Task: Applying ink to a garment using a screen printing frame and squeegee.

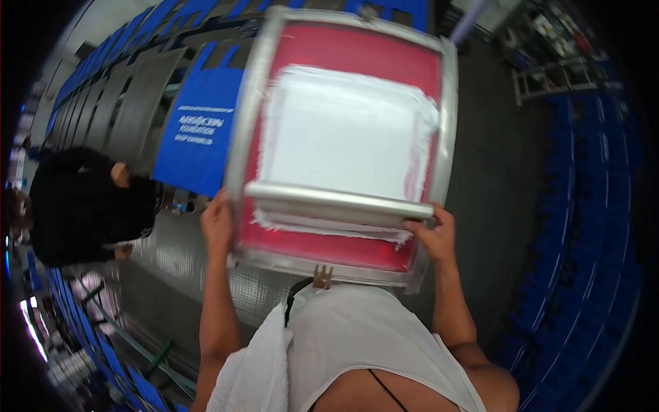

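A metal-framed printing screen (360,22) with red mesh fills the upper middle, a broad patch of white ink (343,130) on it. A metal squeegee (336,198) lies crosswise over the ink's lower part. My left hand (217,223) has its fingers closed on the frame's left side. My right hand (437,233) grips at the squeegee's right end, thumb inward, by the frame's right side; whether it also holds the frame is unclear. A metal clip (322,277) sits at the near edge, before my white top.
A blue printed piece (199,130) lies on the left, beside a row of grey boards (123,103). A person in black (82,206) stands at the left. Blue pieces (570,240) are laid in rows along the right, beyond a dark floor. A rack (542,82) stands top right.
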Tool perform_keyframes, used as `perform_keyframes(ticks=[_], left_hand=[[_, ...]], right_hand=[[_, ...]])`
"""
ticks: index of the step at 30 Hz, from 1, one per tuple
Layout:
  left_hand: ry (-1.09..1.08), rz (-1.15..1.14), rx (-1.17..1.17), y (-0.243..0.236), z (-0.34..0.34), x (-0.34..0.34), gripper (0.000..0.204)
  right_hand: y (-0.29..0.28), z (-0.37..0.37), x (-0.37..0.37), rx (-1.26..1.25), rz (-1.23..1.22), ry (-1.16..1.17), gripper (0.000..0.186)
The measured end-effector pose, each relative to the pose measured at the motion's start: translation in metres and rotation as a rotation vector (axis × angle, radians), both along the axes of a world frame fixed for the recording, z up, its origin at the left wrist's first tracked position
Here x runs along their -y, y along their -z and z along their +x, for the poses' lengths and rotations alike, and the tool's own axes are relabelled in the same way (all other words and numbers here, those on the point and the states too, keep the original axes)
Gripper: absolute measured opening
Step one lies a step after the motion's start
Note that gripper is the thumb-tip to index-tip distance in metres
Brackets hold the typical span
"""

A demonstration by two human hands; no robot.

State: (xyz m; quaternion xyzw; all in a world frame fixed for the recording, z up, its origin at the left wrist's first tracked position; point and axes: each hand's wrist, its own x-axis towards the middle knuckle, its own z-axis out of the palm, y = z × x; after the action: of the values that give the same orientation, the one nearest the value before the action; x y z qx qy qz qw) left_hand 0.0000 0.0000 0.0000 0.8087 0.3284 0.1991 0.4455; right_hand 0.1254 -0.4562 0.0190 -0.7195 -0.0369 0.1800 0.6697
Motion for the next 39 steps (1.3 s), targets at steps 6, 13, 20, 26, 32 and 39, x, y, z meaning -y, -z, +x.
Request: perform_keyframes(ticks=[6,13,20,26,32,39], left_hand=[[-0.256,-0.019,0.313,-0.073,-0.119,-0.037,0.035],[-0.726,-0.062,0.735,-0.180,-0.347,0.069,0.056],[-1.013,0.130,0.792,-0.187,-0.491,0.197,0.044],[-1.588,0.296,0.615,-0.178,-0.544,0.274,0.024],[-1.982,0.284,0.673,-0.045,-0.516,0.149,0.035],[-2.313,0.151,0.595,0.111,-0.523,0.079,0.038]], right_hand=[[-0.096,-0.007,-0.059,0.610,-0.151,-0.212,0.029],[-0.163,-0.071,-0.153,0.843,0.266,-0.687,0.029],[-0.177,-0.185,-0.255,0.794,0.540,-1.128,0.031],[-0.208,-0.266,-0.363,0.806,0.673,-1.305,0.042],[-0.090,-0.342,-0.596,0.540,0.477,-1.914,0.029],[0.047,-0.477,-0.761,0.472,0.169,-2.253,0.018]])
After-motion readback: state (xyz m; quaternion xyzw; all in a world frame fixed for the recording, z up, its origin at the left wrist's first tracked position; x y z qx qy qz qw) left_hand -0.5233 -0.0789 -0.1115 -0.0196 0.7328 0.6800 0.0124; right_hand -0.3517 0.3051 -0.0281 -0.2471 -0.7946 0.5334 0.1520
